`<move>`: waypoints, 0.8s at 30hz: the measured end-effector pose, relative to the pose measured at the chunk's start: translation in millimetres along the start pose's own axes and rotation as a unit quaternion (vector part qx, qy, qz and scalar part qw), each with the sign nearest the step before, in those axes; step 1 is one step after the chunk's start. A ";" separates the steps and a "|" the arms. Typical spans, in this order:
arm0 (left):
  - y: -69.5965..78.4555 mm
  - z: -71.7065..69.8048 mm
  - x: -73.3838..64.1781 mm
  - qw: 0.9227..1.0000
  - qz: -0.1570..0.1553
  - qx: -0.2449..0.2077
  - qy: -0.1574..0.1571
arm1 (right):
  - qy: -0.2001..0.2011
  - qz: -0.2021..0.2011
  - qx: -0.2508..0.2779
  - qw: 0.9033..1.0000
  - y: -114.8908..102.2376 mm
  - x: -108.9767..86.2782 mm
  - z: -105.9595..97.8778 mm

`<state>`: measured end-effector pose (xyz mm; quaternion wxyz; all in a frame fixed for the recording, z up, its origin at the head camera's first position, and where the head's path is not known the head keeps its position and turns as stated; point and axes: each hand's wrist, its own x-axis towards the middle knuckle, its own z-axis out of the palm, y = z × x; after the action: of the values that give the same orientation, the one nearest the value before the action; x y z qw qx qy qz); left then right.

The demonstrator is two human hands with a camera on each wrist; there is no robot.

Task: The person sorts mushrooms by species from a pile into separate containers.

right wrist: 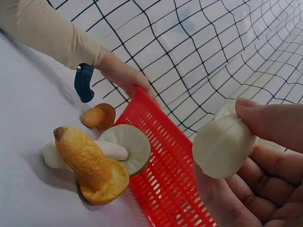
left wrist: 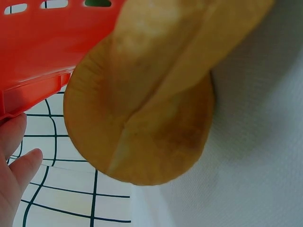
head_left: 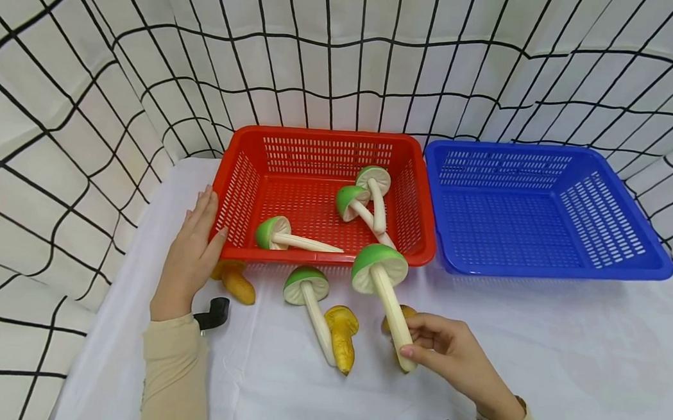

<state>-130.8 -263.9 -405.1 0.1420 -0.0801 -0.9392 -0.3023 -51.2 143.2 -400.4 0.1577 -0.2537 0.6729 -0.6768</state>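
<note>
My right hand (head_left: 452, 352) pinches the lower stem of a green-capped toy mushroom (head_left: 390, 303) between thumb and fingers, its cap pointing toward the red basket (head_left: 287, 256). In the right wrist view the pale stem end (right wrist: 222, 146) faces the camera. My left hand (head_left: 187, 262) rests against the basket's left side with straight fingers. Three green-capped mushrooms lie in this basket. Before it on the cloth lie another green-capped mushroom (head_left: 314, 308) and a yellow mushroom (head_left: 342, 339) side by side. A yellow-brown mushroom (head_left: 238, 284) sits beside my left wrist; another (head_left: 408, 312) is partly hidden behind the held stem.
A blue basket (head_left: 503, 220) stands to the right of the red one, their rims close together. Black grid netting (head_left: 328, 68) over white cloth rises behind and at the sides. White cloth (head_left: 536, 351) covers the table. Dark cameras are strapped at both wrists.
</note>
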 end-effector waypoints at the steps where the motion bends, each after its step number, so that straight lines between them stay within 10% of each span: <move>1: 0.0 0.2 0.2 1.000 0.000 -0.001 0.000 | -0.001 0.001 -0.004 1.000 -0.4 1.1 -0.7; 24: -0.9 0.5 -0.2 1.000 0.001 -0.004 0.003 | 0.037 0.097 -0.065 0.992 -26.0 45.1 -21.1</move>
<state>-131.0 -264.4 -406.1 0.1454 -0.0809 -0.9374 -0.3059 -96.6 136.8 -368.0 0.1803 -0.1717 0.7425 -0.6218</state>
